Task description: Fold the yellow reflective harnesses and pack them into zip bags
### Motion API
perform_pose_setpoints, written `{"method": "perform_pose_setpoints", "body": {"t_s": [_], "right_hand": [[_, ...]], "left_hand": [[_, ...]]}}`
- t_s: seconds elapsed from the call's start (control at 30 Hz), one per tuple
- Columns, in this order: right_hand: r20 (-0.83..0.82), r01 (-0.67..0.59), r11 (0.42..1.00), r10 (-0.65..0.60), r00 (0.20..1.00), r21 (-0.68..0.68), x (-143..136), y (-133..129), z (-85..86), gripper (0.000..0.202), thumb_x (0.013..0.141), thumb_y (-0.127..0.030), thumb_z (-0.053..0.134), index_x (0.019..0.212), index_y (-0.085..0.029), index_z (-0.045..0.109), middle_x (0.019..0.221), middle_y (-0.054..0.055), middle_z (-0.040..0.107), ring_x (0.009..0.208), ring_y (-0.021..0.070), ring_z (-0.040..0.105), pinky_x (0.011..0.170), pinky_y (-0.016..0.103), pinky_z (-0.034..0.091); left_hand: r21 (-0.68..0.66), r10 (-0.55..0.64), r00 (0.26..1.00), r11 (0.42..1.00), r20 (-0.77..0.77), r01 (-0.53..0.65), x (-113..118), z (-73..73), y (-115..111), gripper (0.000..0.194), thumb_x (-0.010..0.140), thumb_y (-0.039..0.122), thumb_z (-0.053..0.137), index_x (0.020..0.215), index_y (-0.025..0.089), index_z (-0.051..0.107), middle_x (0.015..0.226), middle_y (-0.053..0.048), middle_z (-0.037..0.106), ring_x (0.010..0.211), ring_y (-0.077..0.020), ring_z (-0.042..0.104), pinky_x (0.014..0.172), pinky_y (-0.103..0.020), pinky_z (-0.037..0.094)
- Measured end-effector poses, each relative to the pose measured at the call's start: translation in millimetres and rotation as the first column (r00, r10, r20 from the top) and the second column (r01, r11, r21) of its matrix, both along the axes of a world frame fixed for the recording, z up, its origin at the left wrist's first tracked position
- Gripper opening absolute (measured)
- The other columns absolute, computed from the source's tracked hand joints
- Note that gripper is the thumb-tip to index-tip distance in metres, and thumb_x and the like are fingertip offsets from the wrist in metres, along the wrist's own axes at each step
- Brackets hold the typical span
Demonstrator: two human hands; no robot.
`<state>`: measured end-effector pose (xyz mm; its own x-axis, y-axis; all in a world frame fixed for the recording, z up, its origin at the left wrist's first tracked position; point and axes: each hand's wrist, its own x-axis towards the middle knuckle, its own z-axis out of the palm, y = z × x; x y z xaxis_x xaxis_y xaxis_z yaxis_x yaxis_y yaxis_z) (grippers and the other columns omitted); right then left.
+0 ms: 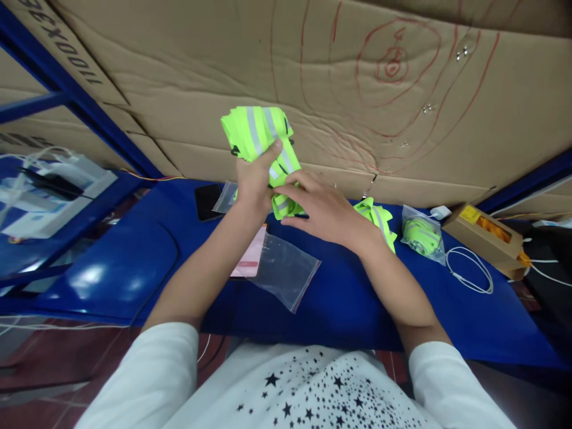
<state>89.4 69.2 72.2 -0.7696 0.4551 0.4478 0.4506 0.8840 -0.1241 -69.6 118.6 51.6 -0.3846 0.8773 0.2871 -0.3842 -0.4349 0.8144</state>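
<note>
A folded neon-yellow reflective vest [257,126] with silver stripes is held up above the blue table. My left hand [258,176] is closed around its folds, thumb lying across the front. Lower down, my right hand [319,205] has its fingers curled against a hanging strap of the vest; the fingertips are partly hidden by the fabric. Below the hands lies a clear zip bag [286,271], beside a phone with a pink screen [251,257]. More neon-yellow reflective fabric [379,217] rests behind my right forearm.
On the blue table [357,310] are a bagged yellow vest [420,232], a white cable [471,280], a cardboard box [485,235] and a dark phone [207,201]. A cardboard wall [201,71] rises behind. White devices [58,196] stand at left.
</note>
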Motion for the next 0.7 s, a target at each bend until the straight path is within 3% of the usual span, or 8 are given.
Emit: {"method": "perform_pose_setpoints", "body": {"t_s": [0.1, 0.23, 0.33, 0.4, 0.5, 0.6, 0.7], "right_hand": [[0.088, 0.058, 0.994, -0.066, 0.994, 0.092, -9, 4, -8.8, 0.028, 0.095, -0.018, 0.063, 0.122, -0.015, 0.065, 0.132, 0.014, 0.062, 0.12, 0.032, 0.054, 0.097, 0.043, 0.042], [0.211, 0.115, 0.993, -0.111, 0.971, -0.006, -8, 4, -6.1, 0.032, 0.09, -0.001, 0.048, 0.111, -0.017, 0.066, 0.119, 0.008, 0.069, 0.106, 0.0255, 0.062, 0.081, 0.036, 0.04], [0.278, 0.19, 0.98, -0.169, 0.946, -0.05, -6, 2, -4.5, 0.024, 0.095, -0.006, 0.048, 0.108, -0.017, 0.066, 0.113, 0.008, 0.071, 0.099, 0.0247, 0.066, 0.069, 0.034, 0.036], [0.305, 0.17, 0.981, -0.135, 0.943, -0.09, -7, 0, -6.1, 0.015, 0.1, -0.018, 0.055, 0.109, -0.017, 0.067, 0.114, 0.008, 0.071, 0.104, 0.026, 0.067, 0.069, 0.033, 0.037], [0.327, 0.118, 0.977, -0.055, 0.943, -0.176, -9, -1, -10.4, 0.019, 0.104, -0.029, 0.057, 0.114, -0.018, 0.067, 0.117, 0.008, 0.072, 0.11, 0.027, 0.068, 0.073, 0.032, 0.043], [0.341, 0.128, 0.97, -0.051, 0.939, -0.208, -10, -4, -13.4, 0.027, 0.105, -0.023, 0.052, 0.129, -0.018, 0.063, 0.125, 0.01, 0.071, 0.112, 0.0276, 0.068, 0.077, 0.033, 0.048], [0.353, 0.203, 0.969, -0.143, 0.925, -0.14, -8, -6, -12.4, 0.04, 0.102, -0.009, 0.044, 0.135, -0.022, 0.063, 0.133, 0.011, 0.067, 0.108, 0.0272, 0.07, 0.075, 0.034, 0.05]], "left_hand": [[0.039, 0.033, 0.999, 0.999, 0.042, -0.034, -4, 1.7, 2, 0.019, 0.08, 0.019, 0.082, 0.096, 0.023, 0.073, 0.1, 0.0, 0.079, 0.104, -0.0227, 0.074, 0.096, -0.042, 0.062], [0.077, 0.056, 0.997, 0.995, 0.051, -0.06, -9, 1.8, 9, 0.021, 0.079, 0.017, 0.082, 0.097, 0.02, 0.073, 0.102, -0.002, 0.079, 0.111, -0.0226, 0.072, 0.103, -0.042, 0.058], [0.073, 0.084, 0.995, 0.993, 0.051, -0.088, -15, -1.0, 15, 0.027, 0.071, 0.019, 0.087, 0.094, 0.026, 0.073, 0.1, 0.002, 0.079, 0.112, -0.0228, 0.071, 0.101, -0.04, 0.058], [0.071, 0.081, 0.996, 0.994, 0.038, -0.083, -17, -3.3, 17, 0.03, 0.067, 0.022, 0.09, 0.091, 0.029, 0.074, 0.098, 0.004, 0.079, 0.112, -0.0237, 0.071, 0.098, -0.039, 0.059], [0.064, 0.026, 1.0, 0.998, -0.014, -0.025, -13, -4.9, 13, 0.03, 0.066, 0.027, 0.091, 0.091, 0.027, 0.074, 0.1, 0.001, 0.08, 0.111, -0.0265, 0.072, 0.095, -0.041, 0.06], [0.082, 0.0, 0.998, 0.997, -0.067, 0.005, -7, -2.4, 7, 0.034, 0.067, 0.032, 0.093, 0.092, 0.022, 0.073, 0.102, -0.003, 0.079, 0.108, -0.0269, 0.074, 0.092, -0.041, 0.06], [0.154, 0.058, 0.993, 0.987, -0.101, -0.042, -8, 3.3, 7, 0.042, 0.065, 0.034, 0.096, 0.096, 0.021, 0.071, 0.1, -0.001, 0.077, 0.112, -0.0267, 0.072, 0.097, -0.042, 0.057]]}}
